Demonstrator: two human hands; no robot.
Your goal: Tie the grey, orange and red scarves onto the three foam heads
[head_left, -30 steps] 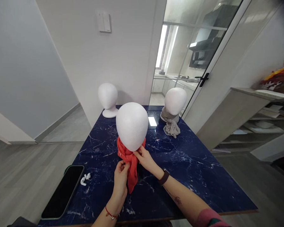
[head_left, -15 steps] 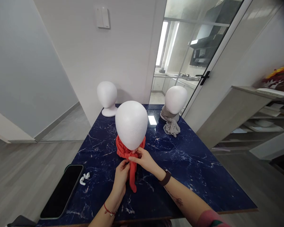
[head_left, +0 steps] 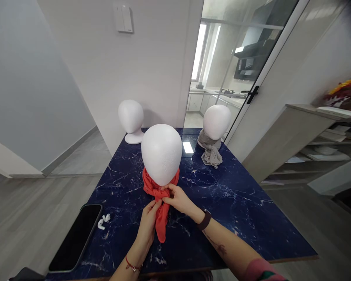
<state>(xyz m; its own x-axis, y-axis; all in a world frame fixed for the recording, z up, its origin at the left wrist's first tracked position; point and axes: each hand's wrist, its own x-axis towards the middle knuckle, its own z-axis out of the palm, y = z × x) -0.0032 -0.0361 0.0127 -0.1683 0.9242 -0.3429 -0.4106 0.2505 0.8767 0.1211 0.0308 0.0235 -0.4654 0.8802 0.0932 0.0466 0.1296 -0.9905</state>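
A white foam mannequin head (head_left: 161, 153) stands near the middle of the table with a red scarf (head_left: 162, 222) wrapped around its neck. The scarf is knotted in front, and its loose end hangs down toward me. My left hand (head_left: 148, 220) pinches the scarf just below the knot, on the left side of the hanging end. On the right, my right hand (head_left: 178, 199) has its thumb and fingers closed on the scarf at the knot, under the head's chin.
Behind stand a bare foam head (head_left: 131, 116) at left and another foam head (head_left: 217, 121) wearing a grey scarf (head_left: 212, 155) at right. A phone (head_left: 76, 238) and white earbuds (head_left: 101, 223) lie on the blue marbled table (head_left: 216, 230). Shelves (head_left: 318, 148) stand at right.
My left hand has risen slightly toward the knot. The hanging scarf end looks wider and has shifted a little left. My right fingers have moved slightly along the knot.
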